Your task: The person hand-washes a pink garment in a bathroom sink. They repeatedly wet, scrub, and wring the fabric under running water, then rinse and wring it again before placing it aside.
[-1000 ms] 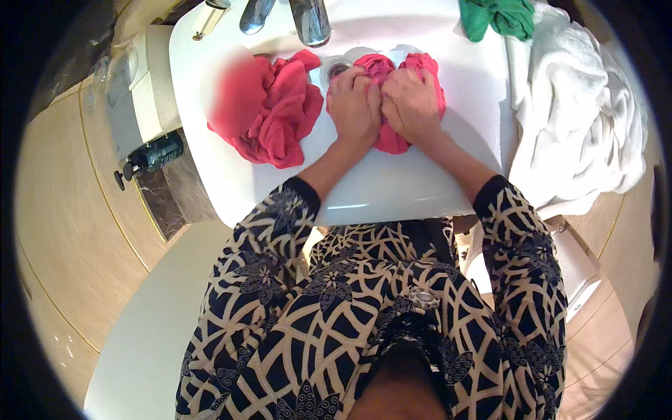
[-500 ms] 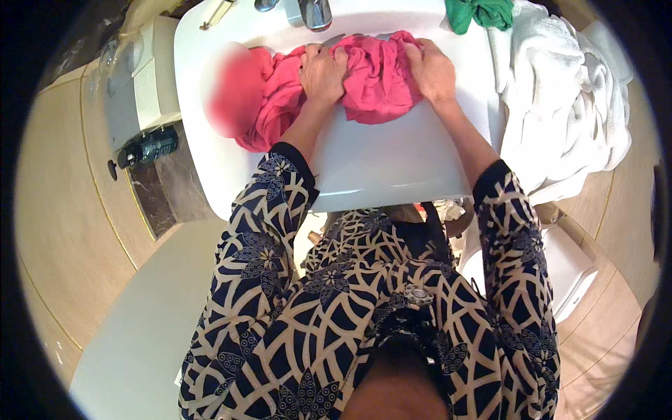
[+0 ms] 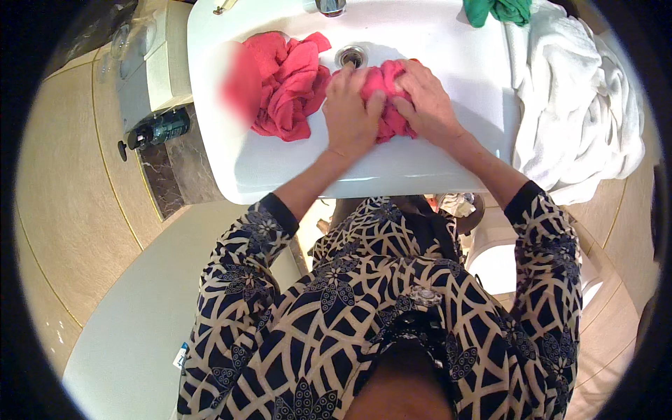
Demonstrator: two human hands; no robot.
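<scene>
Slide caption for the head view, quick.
Left hand and right hand on bunched red cloth near the drain of a white sink, more red cloth to the left.

One near fisheye view from the wearer's head, steeply down over left hand (image 3: 355,119), right hand (image 3: 432,105) and sink (image 3: 476,84).

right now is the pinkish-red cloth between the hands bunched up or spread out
Bunched up: the pinkish-red cloth shows as a small creased lump between the left hand and the right hand.
</scene>
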